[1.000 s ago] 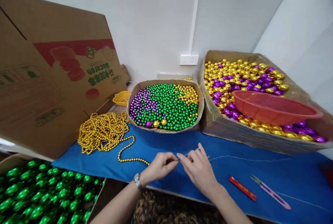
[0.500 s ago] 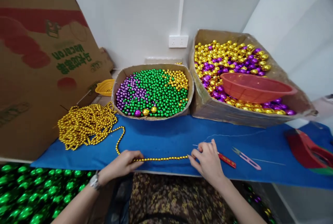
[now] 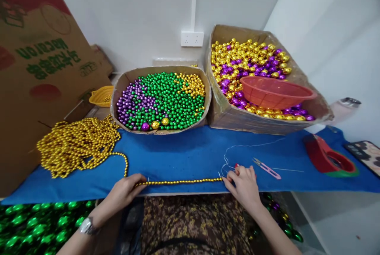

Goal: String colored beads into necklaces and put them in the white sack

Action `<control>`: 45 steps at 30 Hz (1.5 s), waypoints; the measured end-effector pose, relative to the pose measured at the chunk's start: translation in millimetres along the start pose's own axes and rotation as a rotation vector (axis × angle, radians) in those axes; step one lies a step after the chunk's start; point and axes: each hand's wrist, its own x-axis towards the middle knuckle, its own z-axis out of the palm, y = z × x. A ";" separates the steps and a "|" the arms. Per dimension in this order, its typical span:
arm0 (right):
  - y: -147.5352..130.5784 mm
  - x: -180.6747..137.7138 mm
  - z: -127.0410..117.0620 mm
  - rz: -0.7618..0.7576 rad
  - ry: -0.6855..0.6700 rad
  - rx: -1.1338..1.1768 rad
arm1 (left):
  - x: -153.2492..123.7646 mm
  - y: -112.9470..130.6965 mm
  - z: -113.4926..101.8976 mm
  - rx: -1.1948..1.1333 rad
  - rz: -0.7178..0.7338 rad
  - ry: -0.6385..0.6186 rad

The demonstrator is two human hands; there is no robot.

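Note:
A gold bead string [image 3: 181, 182] is pulled straight along the front of the blue cloth [image 3: 178, 156]. My left hand [image 3: 127, 189] pinches it at the left. From there the string curves back to a heap of gold bead strings [image 3: 80, 144]. At its right end, my right hand [image 3: 243, 187] has thumb and forefinger closed on the beads. Thin white thread [image 3: 226, 156] loops up beside the right fingers and trails away to the right. A red object is mostly hidden behind that hand. Short white marks show on the cloth near both hands.
Behind stand a box of small purple, green and gold beads [image 3: 166, 101] and a larger box [image 3: 243, 118] of bigger beads holding a red basket [image 3: 276, 93]. Pink thread snips [image 3: 268, 169], a red-green tape dispenser [image 3: 329, 156] and a phone [image 3: 366, 154] lie rightward. A yellow basket [image 3: 101, 96] stands left.
My hands are farther apart, with a longer straight stretch of gold beads between them. The right hand now covers most of the red object. The view has shifted to the right.

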 end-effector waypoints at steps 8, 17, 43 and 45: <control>10.0 -3.7 9.4 -0.064 -0.002 -0.008 | 2.0 2.1 3.3 -0.043 0.003 0.067; 18.0 -4.2 22.7 -0.119 0.012 -0.035 | 0.0 -0.4 2.6 -0.021 -0.017 0.047; -142.0 102.3 4.1 -0.380 -0.182 0.545 | 65.2 64.5 -13.4 -0.315 0.060 0.185; -157.4 108.3 8.0 -0.440 -0.221 0.545 | 61.5 60.2 -16.1 -0.296 0.060 0.189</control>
